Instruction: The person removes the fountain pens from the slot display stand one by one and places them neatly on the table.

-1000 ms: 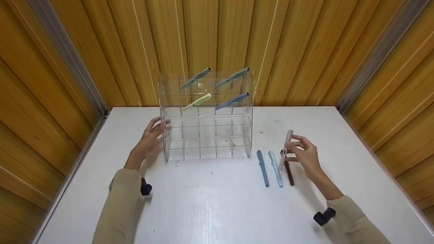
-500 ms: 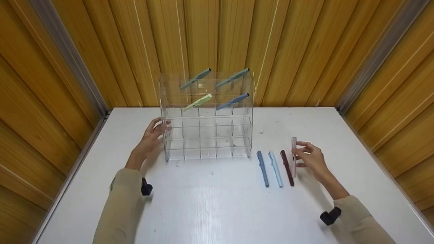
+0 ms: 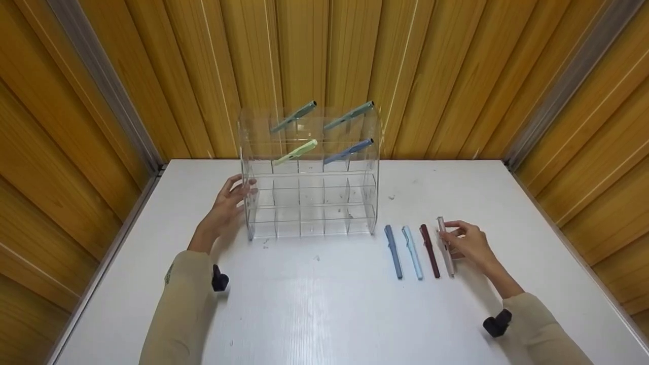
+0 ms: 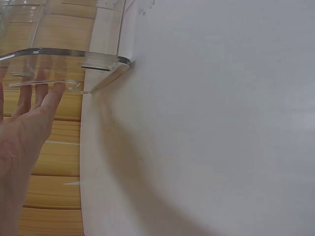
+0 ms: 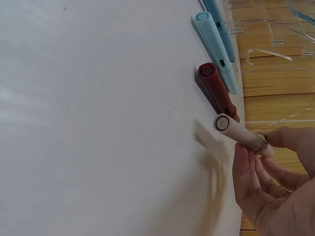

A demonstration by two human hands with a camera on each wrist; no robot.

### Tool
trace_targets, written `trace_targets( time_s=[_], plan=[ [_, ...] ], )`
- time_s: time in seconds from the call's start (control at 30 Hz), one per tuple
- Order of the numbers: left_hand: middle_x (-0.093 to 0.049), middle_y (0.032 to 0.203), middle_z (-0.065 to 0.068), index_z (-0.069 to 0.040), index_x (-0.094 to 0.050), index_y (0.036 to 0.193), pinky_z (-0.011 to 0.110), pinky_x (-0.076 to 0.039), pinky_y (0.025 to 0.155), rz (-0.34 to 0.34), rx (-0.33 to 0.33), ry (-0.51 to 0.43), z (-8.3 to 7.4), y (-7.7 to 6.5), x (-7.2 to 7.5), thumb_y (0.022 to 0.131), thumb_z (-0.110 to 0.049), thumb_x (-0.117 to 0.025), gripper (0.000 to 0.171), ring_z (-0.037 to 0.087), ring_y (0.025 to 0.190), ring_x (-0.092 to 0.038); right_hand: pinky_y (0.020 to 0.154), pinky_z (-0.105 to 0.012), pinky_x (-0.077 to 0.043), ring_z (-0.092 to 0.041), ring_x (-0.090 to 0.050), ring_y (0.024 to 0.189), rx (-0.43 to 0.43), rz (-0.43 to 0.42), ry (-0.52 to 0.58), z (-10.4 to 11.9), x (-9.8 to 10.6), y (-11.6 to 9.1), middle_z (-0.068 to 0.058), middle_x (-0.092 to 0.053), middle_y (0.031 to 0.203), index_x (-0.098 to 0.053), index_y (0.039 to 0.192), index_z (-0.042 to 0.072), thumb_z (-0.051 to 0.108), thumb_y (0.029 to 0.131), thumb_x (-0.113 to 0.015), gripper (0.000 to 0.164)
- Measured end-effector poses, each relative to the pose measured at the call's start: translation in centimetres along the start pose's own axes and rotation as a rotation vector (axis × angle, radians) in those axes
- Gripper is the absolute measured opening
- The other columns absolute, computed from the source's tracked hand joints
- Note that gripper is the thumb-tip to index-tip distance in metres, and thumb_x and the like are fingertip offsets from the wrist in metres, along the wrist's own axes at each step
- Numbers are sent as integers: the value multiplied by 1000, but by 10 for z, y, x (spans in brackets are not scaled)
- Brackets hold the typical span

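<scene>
A clear acrylic pen rack (image 3: 312, 223) stands at the back of the white table. Two dark green pens (image 3: 294, 116), a pale lime pen (image 3: 296, 152) and a blue pen (image 3: 350, 151) lie slanted in its upper tiers. My left hand (image 3: 226, 203) touches the rack's left side panel with fairly straight fingers, partly seen through the plastic. Between thumb and fingers, my right hand (image 3: 469, 242) pinches a pale pink pen (image 5: 241, 132), low over the table. Just left of it lies a dark red pen (image 3: 429, 251), then a light blue pen (image 3: 412, 253) and a grey-blue pen (image 3: 393, 252).
The white table (image 3: 304, 304) runs up to ribbed wood-look walls (image 3: 456, 76) at the back and both sides. A black wrist mount (image 3: 219, 279) sits on the left sleeve, another black mount (image 3: 498, 323) on the right one.
My right hand has moved right and toward me with the pink pen, from over the dark red pen to beside it, lower and roughly parallel. The left hand and rack have stayed put.
</scene>
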State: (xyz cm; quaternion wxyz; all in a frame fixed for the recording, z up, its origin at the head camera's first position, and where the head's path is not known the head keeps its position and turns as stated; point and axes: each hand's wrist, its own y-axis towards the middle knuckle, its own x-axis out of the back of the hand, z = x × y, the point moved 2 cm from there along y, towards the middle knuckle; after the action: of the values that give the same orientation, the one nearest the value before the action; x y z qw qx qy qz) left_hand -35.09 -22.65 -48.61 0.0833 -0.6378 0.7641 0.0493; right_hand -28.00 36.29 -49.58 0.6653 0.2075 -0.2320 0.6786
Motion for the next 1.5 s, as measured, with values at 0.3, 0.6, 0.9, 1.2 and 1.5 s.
trace_targets(
  time_s=[0.3,0.6,0.9,1.2,1.5],
  plan=[
    [-34,165,15,-18,-32,151,53,-25,127,-8,-13,-17,-1,0,-2,105,-20,-58,52,32,152,-33,59,-27,-61,-13,-70,73,22,-2,-78,-6,-1,1,-24,-67,104,-56,135,-10,20,100,-66,48],
    [-35,165,13,-16,-29,155,51,-25,127,-5,-8,12,-1,2,-3,106,-23,-56,56,30,153,-32,55,-25,-59,-14,-67,70,17,-8,-139,-9,-1,0,-23,-70,98,-58,131,-12,17,99,-66,44],
    [-34,165,14,-15,-29,154,52,-25,127,4,-24,-8,-1,1,0,106,-22,-58,56,31,152,-33,52,-26,-57,-15,-65,67,59,-20,-194,-7,-5,3,-23,-70,94,-59,129,-12,15,97,-69,43],
    [-38,161,13,-14,-30,153,55,-25,126,-2,-34,-23,2,-4,5,107,-19,-55,53,31,150,-35,51,-24,-56,-16,-66,66,76,-14,-202,-8,-10,3,-24,-71,94,-59,130,-12,20,99,-67,45],
    [-38,161,13,-15,-32,151,53,-27,126,-4,-29,-53,2,1,-1,106,-17,-56,51,28,149,-36,55,-27,-58,-19,-70,68,79,-9,-177,-3,5,-1,-29,-69,105,-57,133,-11,24,101,-64,48]
  ],
)
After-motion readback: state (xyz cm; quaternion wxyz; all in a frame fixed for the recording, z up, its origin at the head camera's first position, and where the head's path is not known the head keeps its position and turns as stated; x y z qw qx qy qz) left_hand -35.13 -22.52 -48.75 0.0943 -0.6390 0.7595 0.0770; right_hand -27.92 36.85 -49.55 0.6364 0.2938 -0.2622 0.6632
